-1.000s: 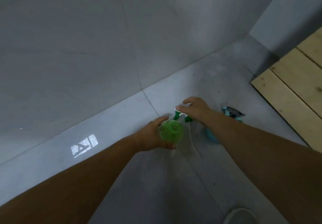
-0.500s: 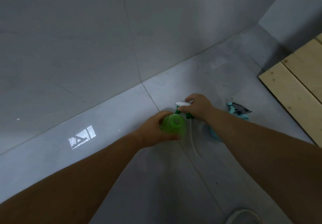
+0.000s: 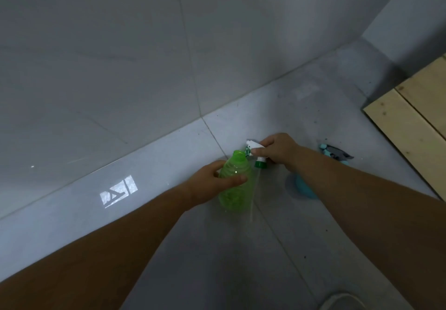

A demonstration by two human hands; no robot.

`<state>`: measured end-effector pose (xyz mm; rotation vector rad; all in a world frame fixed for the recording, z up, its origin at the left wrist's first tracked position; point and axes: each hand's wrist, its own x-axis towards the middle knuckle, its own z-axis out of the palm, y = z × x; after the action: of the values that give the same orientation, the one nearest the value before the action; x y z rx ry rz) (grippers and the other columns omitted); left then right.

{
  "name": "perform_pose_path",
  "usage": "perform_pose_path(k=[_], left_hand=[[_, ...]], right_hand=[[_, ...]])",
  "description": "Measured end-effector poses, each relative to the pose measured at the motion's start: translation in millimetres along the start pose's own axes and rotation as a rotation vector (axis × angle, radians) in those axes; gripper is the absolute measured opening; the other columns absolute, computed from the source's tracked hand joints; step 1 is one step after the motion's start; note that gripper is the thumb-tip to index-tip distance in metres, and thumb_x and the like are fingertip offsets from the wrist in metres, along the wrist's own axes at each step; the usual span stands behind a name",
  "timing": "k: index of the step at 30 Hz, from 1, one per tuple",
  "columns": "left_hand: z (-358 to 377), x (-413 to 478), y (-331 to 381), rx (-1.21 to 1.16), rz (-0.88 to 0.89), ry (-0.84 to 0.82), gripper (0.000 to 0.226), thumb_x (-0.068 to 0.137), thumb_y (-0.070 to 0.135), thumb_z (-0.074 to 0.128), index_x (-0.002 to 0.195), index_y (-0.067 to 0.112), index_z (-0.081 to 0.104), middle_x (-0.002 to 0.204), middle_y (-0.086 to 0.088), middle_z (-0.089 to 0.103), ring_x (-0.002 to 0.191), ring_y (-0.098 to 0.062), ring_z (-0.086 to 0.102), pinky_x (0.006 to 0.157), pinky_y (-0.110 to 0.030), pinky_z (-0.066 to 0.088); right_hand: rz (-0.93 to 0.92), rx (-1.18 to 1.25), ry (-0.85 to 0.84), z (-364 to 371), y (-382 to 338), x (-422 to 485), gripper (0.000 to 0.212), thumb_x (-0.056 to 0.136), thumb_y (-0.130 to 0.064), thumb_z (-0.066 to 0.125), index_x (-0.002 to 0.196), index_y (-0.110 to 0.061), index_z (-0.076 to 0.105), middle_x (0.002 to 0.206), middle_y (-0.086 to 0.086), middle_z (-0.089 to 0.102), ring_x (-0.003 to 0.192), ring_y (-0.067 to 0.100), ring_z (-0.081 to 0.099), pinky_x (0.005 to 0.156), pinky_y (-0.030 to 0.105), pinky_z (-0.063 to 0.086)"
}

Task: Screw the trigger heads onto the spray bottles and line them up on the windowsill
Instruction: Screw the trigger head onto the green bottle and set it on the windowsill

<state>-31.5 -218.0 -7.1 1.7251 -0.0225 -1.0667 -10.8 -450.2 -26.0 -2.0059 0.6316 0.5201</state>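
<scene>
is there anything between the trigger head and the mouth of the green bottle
Nothing visible does. The green bottle, held by the left hand, has an open, uncovered mouth, and the trigger head in the right hand sits just beside it, its dip tube hanging outside the bottle.

Wooden planks [image 3: 410, 121], grey tiled floor [image 3: 217, 261]

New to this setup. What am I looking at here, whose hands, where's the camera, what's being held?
There is no robot: a person works with bare hands, filmed by one wide-angle camera on their head, looking down at a grey tiled floor by a wall. The left hand has its grip around a green spray bottle whose neck is open. The right hand holds a white and green trigger head beside that neck, its dip tube hanging down, not yet screwed on. A blue bottle with its trigger on stands behind the right forearm. Wooden planks lie at right.
</scene>
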Motion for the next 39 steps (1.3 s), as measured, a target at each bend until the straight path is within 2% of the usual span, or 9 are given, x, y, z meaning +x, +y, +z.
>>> perform_pose_path(k=[3,6,10,13,16,20,28,32,39], left_hand=[[-3.7,-16.6,15.1,-0.002,-0.027,-0.04,0.04,0.087,0.039,0.08,0.123,0.026,0.069,0.117,-0.002,0.077,0.101,-0.012,0.077,0.089,-0.032,0.063],[-8.5,-41.0,41.3,0.03,-0.017,-0.055,0.025,0.094,0.034,0.072,0.118,0.031,0.066,0.103,0.007,0.076,0.078,0.002,0.077,0.066,-0.016,0.06],[-15.3,-83.5,87.4,0.116,0.028,-0.059,0.043,0.089,0.049,0.075,0.125,0.028,0.065,0.111,0.0,0.077,0.093,-0.012,0.078,0.078,-0.031,0.065],[-19.4,-118.6,122.8,0.176,0.064,-0.046,0.06,0.074,0.058,0.076,0.126,0.03,0.067,0.119,-0.004,0.077,0.106,-0.021,0.077,0.085,-0.045,0.066],[-23.1,-158.2,156.9,0.266,0.12,-0.032,0.064,0.071,0.062,0.074,0.127,0.031,0.066,0.117,-0.001,0.077,0.102,-0.016,0.077,0.075,-0.038,0.066],[-27.0,-209.8,185.4,0.381,0.165,0.016,0.049,0.082,0.063,0.075,0.121,0.035,0.066,0.109,0.002,0.077,0.093,-0.014,0.077,0.075,-0.037,0.066],[-32.1,-278.3,188.9,0.393,0.139,0.096,0.068,0.063,0.069,0.076,0.12,0.033,0.067,0.116,-0.004,0.075,0.105,-0.022,0.076,0.083,-0.053,0.065],[-26.6,-296.0,186.4,0.403,0.155,0.078,0.068,0.06,0.071,0.075,0.116,0.034,0.066,0.114,-0.002,0.075,0.102,-0.021,0.076,0.084,-0.052,0.065],[-16.3,-306.6,192.0,0.363,0.169,0.073,0.042,0.089,0.054,0.071,0.123,0.03,0.066,0.12,-0.003,0.074,0.11,-0.02,0.074,0.081,-0.045,0.067]], right_hand=[[0.037,0.123,-0.05,-15.2,-18.2,-14.8,0.012,0.077,-0.014,0.081,0.078,-0.007,0.071,0.071,0.008,0.061,0.06,0.013,0.056,0.052,0.02,0.05],[0.0,0.106,-0.049,-36.0,-44.5,-36.6,0.024,0.08,-0.016,0.079,0.096,0.0,0.073,0.085,0.013,0.068,0.062,0.012,0.058,0.048,0.017,0.048],[-0.102,0.167,-0.05,-68.9,-90.4,-82.4,0.022,0.08,-0.015,0.078,0.097,-0.002,0.071,0.103,0.022,0.074,0.082,0.021,0.068,0.068,0.029,0.059],[-0.193,0.224,-0.048,-94.9,-128.4,-121.4,0.017,0.083,-0.013,0.075,0.096,-0.004,0.068,0.1,0.02,0.073,0.08,0.019,0.071,0.068,0.029,0.062],[-0.291,0.297,-0.004,-120.6,-170.2,-165.8,0.016,0.086,-0.013,0.072,0.098,-0.005,0.065,0.092,0.014,0.072,0.063,0.009,0.07,0.058,0.024,0.06],[-0.431,0.448,0.072,-149.0,-216.2,-229.7,0.01,0.09,-0.014,0.067,0.098,-0.01,0.062,0.087,0.007,0.071,0.061,0.004,0.069,0.052,0.019,0.056],[-0.672,0.647,0.261,-176.8,-257.2,-324.8,0.027,0.091,-0.016,0.066,0.114,-0.004,0.06,0.086,0.005,0.071,0.067,0.009,0.069,0.064,0.026,0.06],[-0.736,0.649,0.319,-171.9,-258.1,-350.0,0.015,0.089,-0.013,0.068,0.102,-0.008,0.063,0.083,0.004,0.073,0.076,0.011,0.072,0.075,0.034,0.062],[-0.742,0.596,0.309,-150.3,-247.3,-361.3,0.024,0.088,-0.012,0.07,0.109,-0.004,0.061,0.089,0.009,0.075,0.074,0.01,0.073,0.069,0.027,0.061]])
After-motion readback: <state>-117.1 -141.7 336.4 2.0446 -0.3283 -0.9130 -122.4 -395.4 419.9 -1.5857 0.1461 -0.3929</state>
